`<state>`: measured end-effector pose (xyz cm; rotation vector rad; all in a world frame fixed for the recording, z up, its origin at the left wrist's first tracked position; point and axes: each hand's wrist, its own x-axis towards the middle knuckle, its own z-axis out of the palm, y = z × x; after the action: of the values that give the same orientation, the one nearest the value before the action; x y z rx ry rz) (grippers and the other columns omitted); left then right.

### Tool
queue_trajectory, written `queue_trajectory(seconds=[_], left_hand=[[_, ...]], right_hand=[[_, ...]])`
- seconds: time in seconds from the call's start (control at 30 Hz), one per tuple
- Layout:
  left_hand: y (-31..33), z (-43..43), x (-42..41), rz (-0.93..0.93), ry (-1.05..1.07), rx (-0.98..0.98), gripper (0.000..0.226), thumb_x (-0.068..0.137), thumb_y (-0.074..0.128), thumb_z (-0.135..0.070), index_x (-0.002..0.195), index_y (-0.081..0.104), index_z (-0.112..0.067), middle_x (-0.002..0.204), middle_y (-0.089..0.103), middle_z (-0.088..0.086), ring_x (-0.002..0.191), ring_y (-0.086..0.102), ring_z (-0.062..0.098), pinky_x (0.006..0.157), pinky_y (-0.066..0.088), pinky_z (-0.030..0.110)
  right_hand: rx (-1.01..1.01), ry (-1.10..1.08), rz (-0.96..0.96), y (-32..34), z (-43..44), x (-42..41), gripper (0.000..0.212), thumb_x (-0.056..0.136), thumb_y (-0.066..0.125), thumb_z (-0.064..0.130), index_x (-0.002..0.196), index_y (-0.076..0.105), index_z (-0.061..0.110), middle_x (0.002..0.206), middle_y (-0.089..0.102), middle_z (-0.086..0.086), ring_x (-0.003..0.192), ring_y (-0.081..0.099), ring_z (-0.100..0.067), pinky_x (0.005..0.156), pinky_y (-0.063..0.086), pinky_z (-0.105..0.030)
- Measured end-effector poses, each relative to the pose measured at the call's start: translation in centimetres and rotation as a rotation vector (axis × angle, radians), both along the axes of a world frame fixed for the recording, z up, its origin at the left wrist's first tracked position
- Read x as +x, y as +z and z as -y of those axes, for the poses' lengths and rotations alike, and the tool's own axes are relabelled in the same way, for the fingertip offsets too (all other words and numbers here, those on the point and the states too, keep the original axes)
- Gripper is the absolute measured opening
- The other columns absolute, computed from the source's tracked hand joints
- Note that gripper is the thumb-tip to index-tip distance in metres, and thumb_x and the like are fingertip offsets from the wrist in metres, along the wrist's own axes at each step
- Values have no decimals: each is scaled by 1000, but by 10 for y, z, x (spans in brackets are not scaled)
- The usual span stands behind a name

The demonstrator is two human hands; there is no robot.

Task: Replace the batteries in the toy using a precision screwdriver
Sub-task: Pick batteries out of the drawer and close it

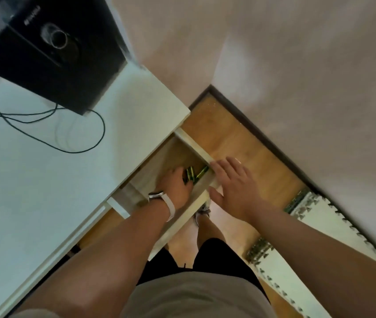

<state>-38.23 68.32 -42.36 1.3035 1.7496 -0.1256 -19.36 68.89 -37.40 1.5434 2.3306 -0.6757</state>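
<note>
Green cylindrical batteries (pixel 197 174) lie in the open pale wooden drawer (pixel 196 145) of a white desk (pixel 33 180), beside a pinkish wall (pixel 297 65) and wood floor (pixel 239 138). The left hand (pixel 175 185) reaches in with its fingers on them; whether it grasps them cannot be told. The right hand (pixel 233 187) is spread flat at the drawer's rim.

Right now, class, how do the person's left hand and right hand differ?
The left hand reaches inside the open wooden drawer, touching green batteries; the right hand lies flat on that drawer's rim. The left wrist wears a white-strapped watch; the right is bare. Both forearms are unsleeved.
</note>
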Motion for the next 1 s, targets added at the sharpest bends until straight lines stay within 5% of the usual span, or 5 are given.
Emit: queue_trajectory(seconds=[0.23,1.0], left_hand=[[-28,-1,5,94,64,21,34,92,60,-26,125,53,-22,123,55,10,110,58,32,95,48,47],[-39,2,4,54,183,25,35,86,69,-25,116,53,-17,118,59,6,105,61,29,89,53,44]], right_hand=[[103,-42,57,-10,8,-10,60,94,34,55,141,46,19,138,51,-3,135,34,-30,107,30,-48],[178,-102,-96,-21,12,-9,55,92,46,45,138,51,15,136,53,-6,135,34,-32,107,33,-50]])
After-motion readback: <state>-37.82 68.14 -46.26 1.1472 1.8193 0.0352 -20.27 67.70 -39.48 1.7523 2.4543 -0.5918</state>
